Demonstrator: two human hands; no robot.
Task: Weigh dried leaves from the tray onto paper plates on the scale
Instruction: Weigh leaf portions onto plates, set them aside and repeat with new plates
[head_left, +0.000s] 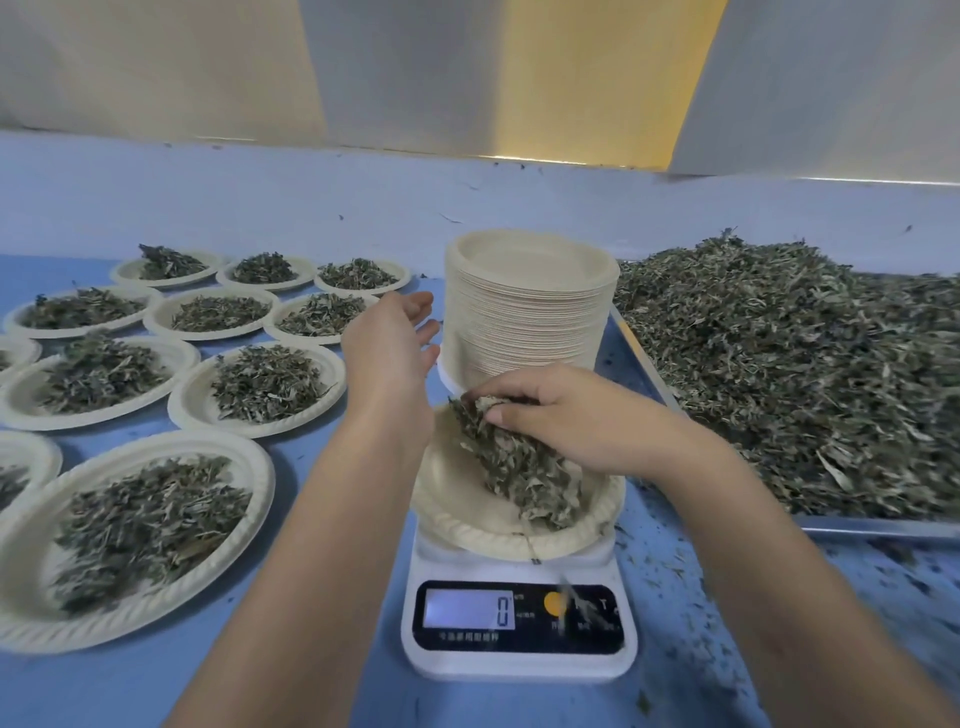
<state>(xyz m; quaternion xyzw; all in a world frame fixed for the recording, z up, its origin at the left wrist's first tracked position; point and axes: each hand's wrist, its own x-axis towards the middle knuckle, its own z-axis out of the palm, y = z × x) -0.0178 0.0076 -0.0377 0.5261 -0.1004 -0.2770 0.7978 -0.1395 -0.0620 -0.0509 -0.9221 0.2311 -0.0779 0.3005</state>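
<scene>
The right hand (566, 415) is clutching a loose clump of dried leaves (519, 467), holding it down into the paper plate (467, 519) on the scale (519, 623), which is reading 0. The left hand (395, 343) is hovering with straight, empty fingers at 11 o'clock, beside the plate stack (530, 312). The leaves are looking light, brittle and prone to shedding, so a cupped, gentle handful is probably suiting them best. The tray (883, 525) rim is crowding 3 o'clock, the stack 12, and filled plates (130, 519) 9; free room is lying toward 6.
</scene>
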